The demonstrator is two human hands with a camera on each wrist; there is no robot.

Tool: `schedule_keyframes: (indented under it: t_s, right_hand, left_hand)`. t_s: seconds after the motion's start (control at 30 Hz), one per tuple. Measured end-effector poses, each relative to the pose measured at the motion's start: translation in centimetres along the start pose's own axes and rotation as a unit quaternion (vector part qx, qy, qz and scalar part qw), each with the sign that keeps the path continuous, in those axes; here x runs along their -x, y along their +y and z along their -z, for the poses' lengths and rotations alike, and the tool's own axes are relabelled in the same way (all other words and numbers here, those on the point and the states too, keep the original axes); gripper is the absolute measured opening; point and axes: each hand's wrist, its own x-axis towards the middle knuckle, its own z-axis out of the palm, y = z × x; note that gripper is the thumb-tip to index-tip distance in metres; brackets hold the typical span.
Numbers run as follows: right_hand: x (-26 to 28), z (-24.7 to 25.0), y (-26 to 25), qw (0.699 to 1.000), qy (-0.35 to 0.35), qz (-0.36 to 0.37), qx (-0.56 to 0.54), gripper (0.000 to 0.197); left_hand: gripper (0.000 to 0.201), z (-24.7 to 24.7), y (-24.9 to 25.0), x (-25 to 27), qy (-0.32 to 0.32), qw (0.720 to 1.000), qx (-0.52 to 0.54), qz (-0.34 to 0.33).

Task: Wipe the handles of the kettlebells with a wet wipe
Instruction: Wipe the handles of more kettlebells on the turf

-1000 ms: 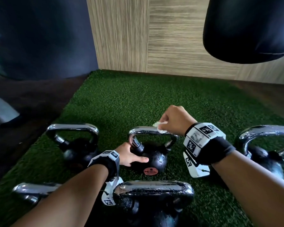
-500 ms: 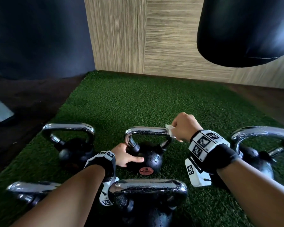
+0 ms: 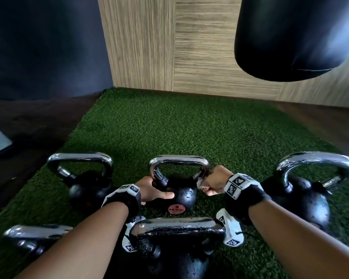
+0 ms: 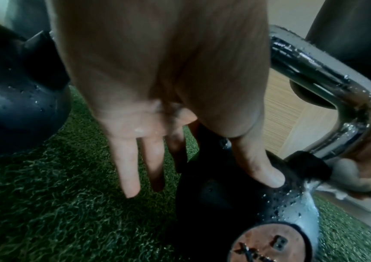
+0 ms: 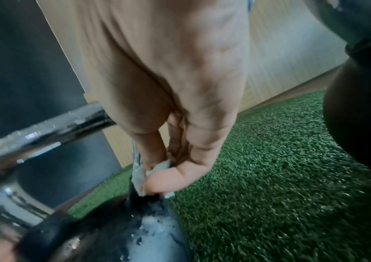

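Right hand (image 3: 214, 181) pinches the wipe (image 3: 200, 183) low on the middle kettlebell's (image 3: 179, 195) handle (image 3: 178, 159) as the flat-fingered left hand (image 3: 152, 189) steadies it; whether other kettlebells remain is unclear.

The right hand (image 5: 180, 99) fills the middle, reaching down from twelve o'clock with its fingers curled. Thumb and fingers pinch a white wet wipe (image 5: 140, 174) against the right leg of a chrome handle (image 5: 45, 131), just above where that leg meets the black kettlebell (image 5: 117, 235) at six o'clock. The handle arches away toward nine o'clock, beaded with water drops, as is the ball below it. Green turf (image 5: 269, 195) spreads from four to five o'clock. A second dark kettlebell (image 5: 359, 109) bulges in at three o'clock, well apart from the hand. A pale wood-grain wall (image 5: 287, 62) stands behind, with a dark panel (image 5: 23, 70) at ten o'clock.
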Motion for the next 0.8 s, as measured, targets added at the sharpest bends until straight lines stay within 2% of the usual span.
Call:
schedule_keyframes:
  t_s: [0.1, 0.2, 0.23, 0.27, 0.3, 0.33, 0.37, 0.4, 0.43, 0.47, 0.53, 0.6, 0.67, 0.8]
  right_hand:
    - [-0.6, 0.2, 1.1, 0.999, 0.045, 0.01, 0.009, 0.021]
    - [0.5, 2.3, 0.3, 0.995, 0.064, -0.018, 0.069, 0.012]
    - [1.2, 3.4, -0.7, 0.991, 0.082, -0.019, 0.1, 0.013]
    - [2.4, 4.3, -2.0, 0.988, 0.1, -0.006, 0.121, 0.014]
    - [3.7, 5.0, -3.3, 0.983, 0.122, 0.024, 0.132, 0.015]
    - [5.0, 5.5, -4.7, 0.979, 0.152, 0.072, 0.112, 0.015]
    - [6.3, 5.5, -5.8, 0.975, 0.172, 0.123, 0.07, 0.009]
    - [7.9, 5.0, -7.0, 0.97, 0.169, 0.173, 0.026, 0.003]
    - [9.3, 4.2, -8.1, 0.965, 0.149, 0.214, -0.012, 0.01]
    - [10.6, 3.4, -9.0, 0.961, 0.124, 0.242, -0.04, 0.016]
    - [12.0, 1.9, -10.2, 0.952, 0.104, 0.28, -0.06, 0.022]
    - [12.4, 1.2, -10.8, 0.942, 0.126, 0.305, -0.066, 0.024]
    - [12.1, 1.3, -10.9, 0.928, 0.178, 0.322, -0.064, 0.023]
    - [10.6, 1.5, -10.6, 0.91, 0.256, 0.322, -0.046, 0.033]
  left_hand:
    - [0.045, 0.5, 0.7, 0.4, -0.033, 0.999, -0.014, 0.02]
    - [0.054, 1.5, 0.5, 0.5, -0.045, 0.997, -0.012, 0.063]
    - [0.038, 2.4, 0.3, 0.4, -0.027, 0.998, -0.005, 0.049]
    - [0.026, 3.5, 0.3, 0.4, 0.003, 0.999, -0.039, 0.01]
    - [0.025, 4.7, 0.8, 0.8, 0.056, 0.997, -0.051, -0.013]
    - [0.022, 5.9, 1.7, 1.1, 0.117, 0.993, -0.014, -0.025]
    - [0.017, 7.2, 2.7, 1.5, 0.206, 0.976, 0.04, -0.053]
    - [0.016, 8.2, 4.1, 1.9, 0.253, 0.953, 0.117, -0.119]
    - [0.018, 8.9, 5.5, 2.5, 0.236, 0.938, 0.143, -0.209]
    - [0.02, 9.3, 7.2, 3.4, 0.172, 0.937, 0.211, -0.218]
    - [0.02, 9.7, 10.0, 5.1, 0.056, 0.926, 0.324, -0.187]
    - [0.029, 9.6, 12.1, 6.6, -0.037, 0.917, 0.357, -0.172]
    - [0.035, 9.5, 13.0, 7.7, -0.081, 0.91, 0.365, -0.179]
    - [0.032, 9.2, 13.2, 8.7, -0.092, 0.905, 0.372, -0.184]
